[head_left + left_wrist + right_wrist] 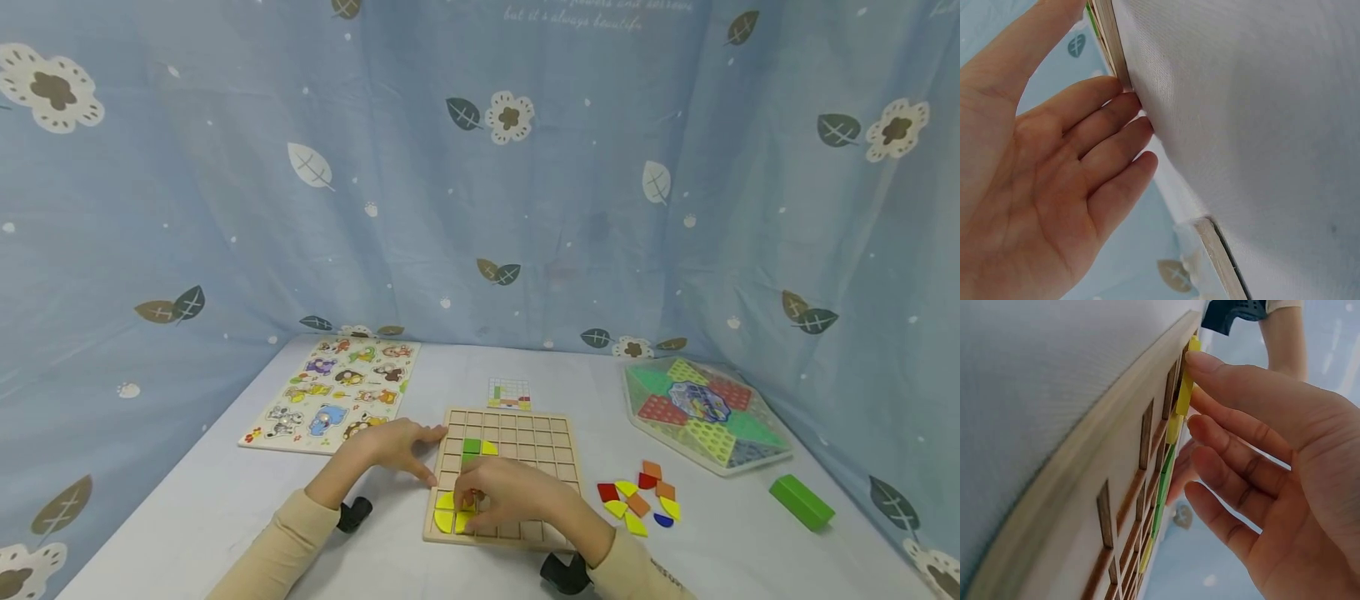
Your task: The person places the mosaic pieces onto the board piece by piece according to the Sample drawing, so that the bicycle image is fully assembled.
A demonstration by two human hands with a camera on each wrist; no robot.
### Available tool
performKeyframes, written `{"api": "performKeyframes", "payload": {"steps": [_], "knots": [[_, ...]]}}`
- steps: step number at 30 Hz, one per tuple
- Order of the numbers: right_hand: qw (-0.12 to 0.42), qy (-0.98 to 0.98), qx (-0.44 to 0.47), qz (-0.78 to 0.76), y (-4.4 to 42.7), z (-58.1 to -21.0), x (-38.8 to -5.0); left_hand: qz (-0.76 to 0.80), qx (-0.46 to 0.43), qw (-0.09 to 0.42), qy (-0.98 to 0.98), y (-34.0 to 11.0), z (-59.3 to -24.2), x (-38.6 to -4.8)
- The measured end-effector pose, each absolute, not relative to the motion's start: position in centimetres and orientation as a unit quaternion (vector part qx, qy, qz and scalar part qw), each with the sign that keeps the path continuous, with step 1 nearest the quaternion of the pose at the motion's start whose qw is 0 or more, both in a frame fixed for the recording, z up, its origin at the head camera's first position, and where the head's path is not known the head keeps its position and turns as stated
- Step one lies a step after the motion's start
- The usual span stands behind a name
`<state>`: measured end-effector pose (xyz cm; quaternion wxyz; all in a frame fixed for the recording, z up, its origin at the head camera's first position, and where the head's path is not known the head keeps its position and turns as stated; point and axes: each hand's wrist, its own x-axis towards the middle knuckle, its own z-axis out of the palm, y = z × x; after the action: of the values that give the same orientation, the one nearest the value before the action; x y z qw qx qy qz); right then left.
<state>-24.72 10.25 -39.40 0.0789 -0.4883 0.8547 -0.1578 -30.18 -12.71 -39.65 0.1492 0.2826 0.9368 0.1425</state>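
Left fingers [1115, 152] loosely extended against the wooden board [527, 437] — right fingers [1244, 425] pinched on a yellow piece [1185, 390]

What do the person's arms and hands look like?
The left sleeve and right sleeve are beige; the right has dark lettering, too small to read. A black device sits by each wrist. Left hand and right hand wear no gloves.

The pale wooden grid board [546, 438] lies flat on the white table [390, 550]. Yellow quarter-circles [444, 522] fill its near left corner, rounded sides toward the left edge; 1 yellow piece [1184, 394] there is pinched. Nearer the far edge, 1 green square [472, 446] adjoins 1 curved yellow tile [489, 448].
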Motion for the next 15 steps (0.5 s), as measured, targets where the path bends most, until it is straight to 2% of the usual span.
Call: {"api": "performKeyframes", "payload": {"steps": [15], "knots": [[0.072,0.860,-0.484,-0.144,9.90,-39.72,-24.60,0.134,0.280,0.146,0.939,-12.63,-39.46,-30.01]]}}
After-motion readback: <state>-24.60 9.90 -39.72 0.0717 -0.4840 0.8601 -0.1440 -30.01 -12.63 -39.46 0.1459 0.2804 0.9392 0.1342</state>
